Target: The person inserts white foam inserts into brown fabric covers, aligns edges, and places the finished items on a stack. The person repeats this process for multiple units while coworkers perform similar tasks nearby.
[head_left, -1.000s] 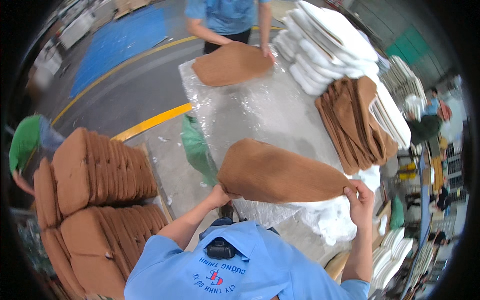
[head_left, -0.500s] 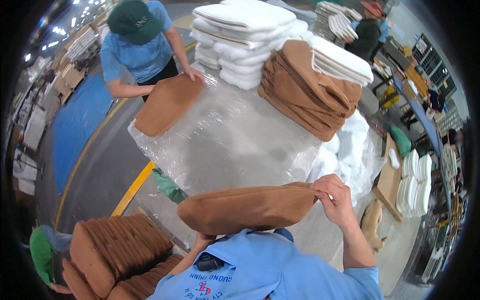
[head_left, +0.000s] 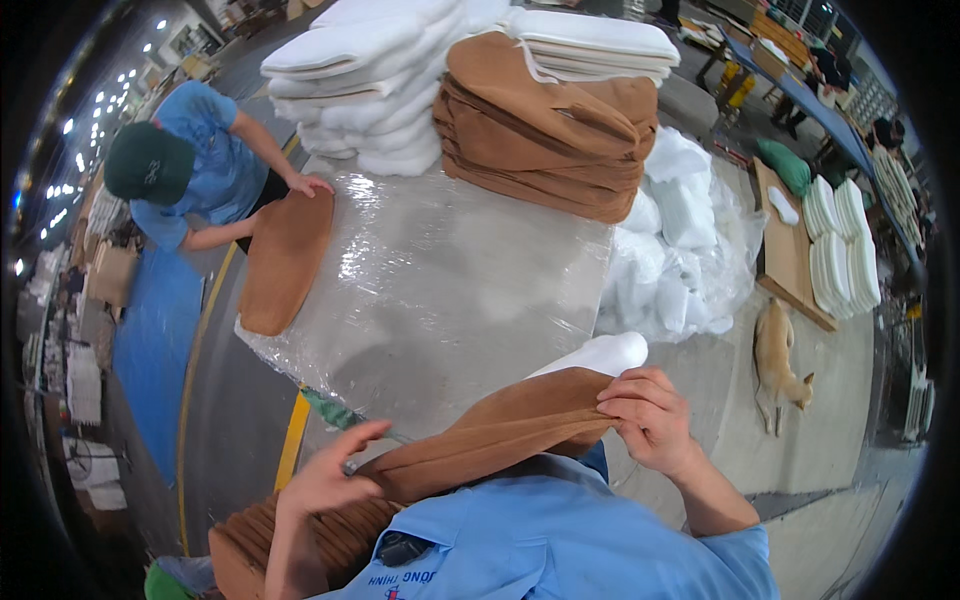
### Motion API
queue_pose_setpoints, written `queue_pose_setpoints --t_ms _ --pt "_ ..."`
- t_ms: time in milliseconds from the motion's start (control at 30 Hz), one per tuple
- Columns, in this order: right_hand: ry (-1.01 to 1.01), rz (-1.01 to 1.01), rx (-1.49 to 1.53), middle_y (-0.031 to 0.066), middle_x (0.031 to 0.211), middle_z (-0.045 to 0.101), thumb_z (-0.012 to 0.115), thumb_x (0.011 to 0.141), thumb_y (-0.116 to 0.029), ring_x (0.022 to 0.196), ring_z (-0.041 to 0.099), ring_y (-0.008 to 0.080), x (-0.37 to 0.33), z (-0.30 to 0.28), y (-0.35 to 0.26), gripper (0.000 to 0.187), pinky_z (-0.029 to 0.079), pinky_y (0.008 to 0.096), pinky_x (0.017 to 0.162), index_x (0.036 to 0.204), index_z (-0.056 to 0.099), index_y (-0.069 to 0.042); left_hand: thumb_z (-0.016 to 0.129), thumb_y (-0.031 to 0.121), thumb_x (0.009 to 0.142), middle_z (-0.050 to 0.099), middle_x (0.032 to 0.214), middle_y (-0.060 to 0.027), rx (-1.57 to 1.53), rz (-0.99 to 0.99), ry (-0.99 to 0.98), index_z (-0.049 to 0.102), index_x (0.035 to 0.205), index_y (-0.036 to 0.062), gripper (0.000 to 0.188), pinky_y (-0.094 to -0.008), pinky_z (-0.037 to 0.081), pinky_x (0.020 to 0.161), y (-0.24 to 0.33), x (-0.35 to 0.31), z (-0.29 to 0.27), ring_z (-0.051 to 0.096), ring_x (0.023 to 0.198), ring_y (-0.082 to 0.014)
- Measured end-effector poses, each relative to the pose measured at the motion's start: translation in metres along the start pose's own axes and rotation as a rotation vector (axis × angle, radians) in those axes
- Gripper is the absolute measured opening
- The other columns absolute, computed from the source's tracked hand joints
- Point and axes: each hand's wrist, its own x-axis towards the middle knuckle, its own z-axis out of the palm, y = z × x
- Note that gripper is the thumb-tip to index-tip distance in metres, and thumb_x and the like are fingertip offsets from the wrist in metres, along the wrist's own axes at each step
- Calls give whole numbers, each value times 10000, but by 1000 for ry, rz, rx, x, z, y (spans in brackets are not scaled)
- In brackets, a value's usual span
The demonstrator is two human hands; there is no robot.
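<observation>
I hold a long brown fabric cover (head_left: pixel 500 435) across my chest, above my blue shirt. My right hand (head_left: pixel 650 415) pinches its open right end, where a white foam pad (head_left: pixel 600 355) sticks out. My left hand (head_left: pixel 335 470) grips the cover's left end, fingers spread along the edge. In front of me stands a table wrapped in clear plastic film (head_left: pixel 440 290).
At the table's far left a person in a blue shirt and green cap (head_left: pixel 190 180) presses a brown cover (head_left: pixel 285 260). White foam pads (head_left: pixel 380 70) and brown covers (head_left: pixel 545 130) are stacked at the back. White stuffing bags (head_left: pixel 680 240) lie right; brown covers (head_left: pixel 250 550) are piled lower left.
The view has swung right and the cover has come closer to my chest. The white pad now shows at its right end, and my left hand has appeared on the left end.
</observation>
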Motion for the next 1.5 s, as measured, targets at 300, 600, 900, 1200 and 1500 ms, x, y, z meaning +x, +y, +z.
queue_pose_setpoints --t_ms 300,600,900,1200,1500 --pt "158 20 79 76 1146 712 755 768 37 1038 668 308 7 13 -6 309 566 413 891 1052 756 -85 714 240 1017 790 1056 -102 459 -240 -1111 744 1173 70 232 -361 573 842 89 75 -37 758 959 -253" --pt "225 -223 128 74 1134 692 761 738 -49 1090 663 308 2 24 -24 298 566 425 888 1030 743 -102 673 203 1067 659 873 1 -21 146 -454 721 1231 47 232 -243 483 689 52 290 119 576 760 -73" --pt "514 626 513 135 1151 742 665 1027 -86 1055 708 217 -88 12 -9 157 567 357 907 1134 757 -18 597 31 1067 625 867 32 -127 322 243 717 1208 28 185 -206 392 646 93 207 189 487 734 -31" --pt "77 860 736 71 1088 782 610 1089 -128 1001 705 122 -86 54 7 240 554 285 884 1242 724 17 506 -54 1037 636 712 -34 -492 495 -372 644 1282 -72 282 -251 417 517 137 141 156 540 542 -75" --pt "-453 738 1008 -6 777 614 512 1148 -360 631 495 100 -56 70 27 414 448 297 595 1123 757 -27 658 65 1015 703 774 -107 -656 780 -1162 656 1362 -111 389 -348 436 540 151 131 160 607 582 -217"
